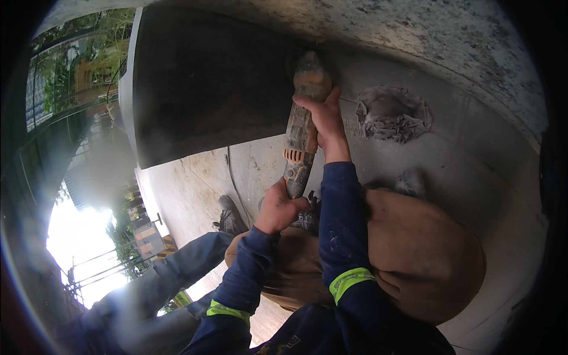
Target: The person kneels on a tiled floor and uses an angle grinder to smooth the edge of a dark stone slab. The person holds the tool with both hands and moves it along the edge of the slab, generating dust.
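Observation:
Both of my hands hold a dusty orange and dark angle grinder (302, 130), which points away from me toward the foot of the wall. My left hand (277, 208) is closed round its rear handle end. Farther forward, my right hand (325, 115) wraps the body just behind the orange gear head. The grinder's head reaches the line where the dark panel and the speckled wall meet; its disc cannot be made out. Right of the head, a crumpled grey bag or cloth (393, 113) lies on the floor.
A large dark panel (213, 83) spans the left. The rough speckled wall (426, 35) curves across the top. A thin cable (232, 177) runs over the pale floor. Another person's jeans-clad leg (171, 266) and dark shoe (229, 214) are close on my left.

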A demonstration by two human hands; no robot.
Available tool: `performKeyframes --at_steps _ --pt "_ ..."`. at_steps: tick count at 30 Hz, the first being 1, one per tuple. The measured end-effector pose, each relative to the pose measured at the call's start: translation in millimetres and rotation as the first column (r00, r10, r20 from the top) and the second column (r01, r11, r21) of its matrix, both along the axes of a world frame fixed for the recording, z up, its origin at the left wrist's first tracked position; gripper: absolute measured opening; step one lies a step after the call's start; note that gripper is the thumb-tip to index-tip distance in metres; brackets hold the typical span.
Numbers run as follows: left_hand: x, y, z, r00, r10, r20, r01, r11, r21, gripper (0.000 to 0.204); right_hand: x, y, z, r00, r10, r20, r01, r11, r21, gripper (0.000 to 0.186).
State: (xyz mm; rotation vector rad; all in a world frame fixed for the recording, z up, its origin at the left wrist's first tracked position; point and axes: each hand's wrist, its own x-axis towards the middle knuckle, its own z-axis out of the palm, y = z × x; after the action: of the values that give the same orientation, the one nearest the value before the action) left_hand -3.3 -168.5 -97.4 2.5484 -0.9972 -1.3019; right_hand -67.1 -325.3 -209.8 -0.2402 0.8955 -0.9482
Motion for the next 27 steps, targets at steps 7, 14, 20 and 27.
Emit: performKeyframes --at_steps 7,14,20,27 --pt "-10 -2 6 0.994 0.08 -0.072 -0.081 0.997 -0.011 0.027 2 1 -3 0.991 -0.01 -0.137 0.003 0.999 -0.046 0.097" --pt "-12 -5 15 0.994 0.103 -0.045 -0.102 0.994 0.025 0.036 -2 -3 10 0.989 0.046 -0.143 -0.055 0.996 -0.063 0.107" --pt "-20 -18 23 0.979 0.176 -0.105 -0.166 0.981 0.097 0.035 -3 -9 5 0.97 0.087 -0.227 -0.103 0.993 -0.057 0.11" --pt "-16 -11 19 0.991 0.116 -0.071 -0.113 0.993 0.047 0.033 0 -7 2 0.971 0.086 -0.221 -0.098 0.994 -0.045 0.11"
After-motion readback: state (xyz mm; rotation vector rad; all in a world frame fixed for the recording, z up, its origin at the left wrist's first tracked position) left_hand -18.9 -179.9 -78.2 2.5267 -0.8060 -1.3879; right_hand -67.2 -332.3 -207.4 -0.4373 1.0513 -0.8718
